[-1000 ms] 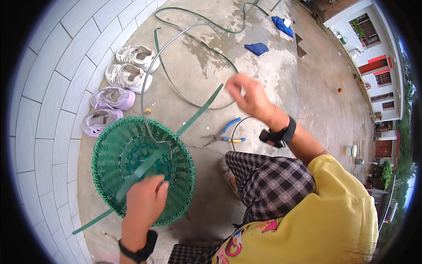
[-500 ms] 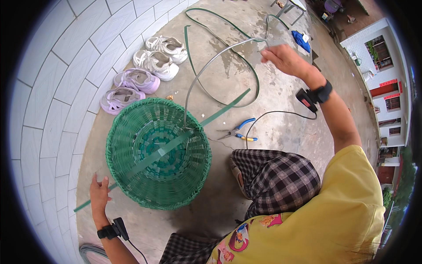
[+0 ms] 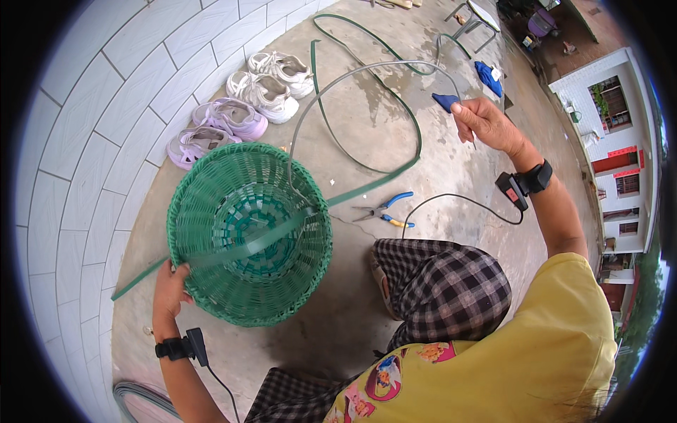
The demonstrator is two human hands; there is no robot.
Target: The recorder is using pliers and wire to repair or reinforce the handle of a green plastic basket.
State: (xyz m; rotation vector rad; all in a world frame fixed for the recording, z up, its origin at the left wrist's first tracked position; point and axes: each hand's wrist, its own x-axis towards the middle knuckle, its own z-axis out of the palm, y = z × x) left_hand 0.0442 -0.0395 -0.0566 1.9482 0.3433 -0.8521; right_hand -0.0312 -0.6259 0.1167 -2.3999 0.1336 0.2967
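— Where's the basket from where you stand?

— The green woven basket [image 3: 248, 236] sits on the concrete floor [image 3: 367, 127], mouth up, just in front of the person's checked-trousered knee [image 3: 441, 289]. The left hand [image 3: 169, 290] is on its near rim, grip closed around the rim and the flat green strip [image 3: 247, 247] that lies across the opening and pokes out past the hand to the lower left.

— And the other hand?

— The right hand [image 3: 486, 123] is raised well away from the basket, off to the upper right. Its grip is pinched together on the end of a grey wire [image 3: 338, 81] that arcs back down into the basket's mouth.

— Anything lying about?

— Plenty. Blue-handled pliers [image 3: 384, 210] lie on the floor between basket and knee, just beyond the strip's far end. A long green band [image 3: 331, 134] loops over the floor behind the wire. Two pale sandals [image 3: 271, 81] and two lilac clogs [image 3: 215, 130] stand in a row along the white tiled wall [image 3: 106, 127], the nearest clog just beside the basket's far rim. Blue cloths [image 3: 488, 76] lie near the right hand; one is partly hidden by its fingers.

— Wrists?

— A black band with a small device on each wrist, a cable trailing from both.
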